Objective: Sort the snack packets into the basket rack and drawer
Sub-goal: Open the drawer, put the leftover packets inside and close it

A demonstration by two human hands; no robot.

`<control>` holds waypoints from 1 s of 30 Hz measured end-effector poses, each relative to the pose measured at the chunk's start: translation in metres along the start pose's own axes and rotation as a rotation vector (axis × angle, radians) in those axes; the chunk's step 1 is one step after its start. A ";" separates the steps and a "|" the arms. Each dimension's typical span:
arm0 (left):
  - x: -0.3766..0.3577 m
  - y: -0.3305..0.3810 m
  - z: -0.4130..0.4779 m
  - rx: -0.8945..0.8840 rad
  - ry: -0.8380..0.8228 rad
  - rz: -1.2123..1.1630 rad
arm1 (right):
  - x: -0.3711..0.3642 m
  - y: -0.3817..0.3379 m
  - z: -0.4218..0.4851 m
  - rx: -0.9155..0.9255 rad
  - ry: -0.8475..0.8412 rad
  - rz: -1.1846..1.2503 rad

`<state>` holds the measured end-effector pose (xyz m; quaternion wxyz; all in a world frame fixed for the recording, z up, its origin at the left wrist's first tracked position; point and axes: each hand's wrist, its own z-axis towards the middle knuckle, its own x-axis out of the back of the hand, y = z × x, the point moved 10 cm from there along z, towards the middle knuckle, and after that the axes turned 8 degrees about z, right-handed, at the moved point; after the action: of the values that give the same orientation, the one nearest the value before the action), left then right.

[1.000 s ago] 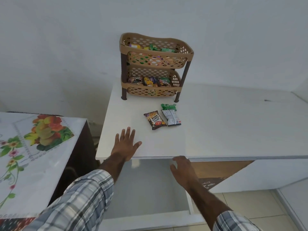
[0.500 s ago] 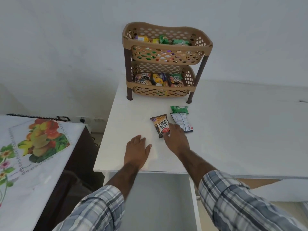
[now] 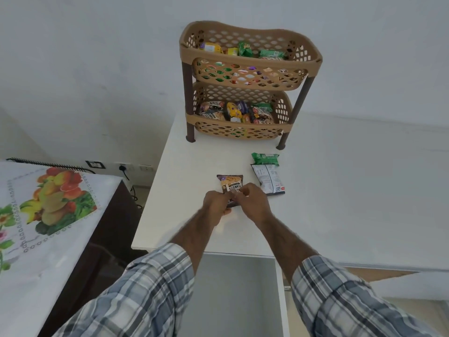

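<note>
A dark salted-peanuts packet (image 3: 231, 185) lies on the white counter (image 3: 340, 190). My left hand (image 3: 215, 203) and my right hand (image 3: 251, 203) both pinch its near edge. Just right of it lie a white packet (image 3: 268, 178) and, behind that, a green packet (image 3: 265, 158). The tan two-tier basket rack (image 3: 247, 76) stands at the back of the counter, with several packets in each tier. Below the counter's front edge the white drawer (image 3: 233, 295) is pulled open; my forearms hide part of it.
A table with a fruit-print cloth (image 3: 48, 210) stands to the left, with a dark gap between it and the counter. Wall sockets and a cable (image 3: 121, 169) sit low on the back wall. The counter stretches on to the right.
My right hand came up from the drawer front to the peanuts packet. My left hand slid from flat on the counter to the same packet, and both now grip it.
</note>
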<state>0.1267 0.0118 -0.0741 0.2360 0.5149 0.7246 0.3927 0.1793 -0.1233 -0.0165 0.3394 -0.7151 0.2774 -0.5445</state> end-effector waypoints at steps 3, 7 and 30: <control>0.001 -0.002 -0.005 0.019 -0.074 -0.060 | 0.009 0.014 -0.007 -0.134 0.093 0.298; 0.005 -0.003 -0.026 -0.013 -0.256 -0.077 | -0.007 0.036 -0.040 -0.398 -0.028 0.765; 0.089 -0.026 -0.012 -0.606 0.214 1.514 | -0.156 0.171 -0.197 -0.623 -0.444 0.157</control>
<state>0.0707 0.0868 -0.0825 -0.0343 0.7380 0.0622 0.6710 -0.0551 -0.1448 -0.2082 0.1983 -0.8609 0.4033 -0.2386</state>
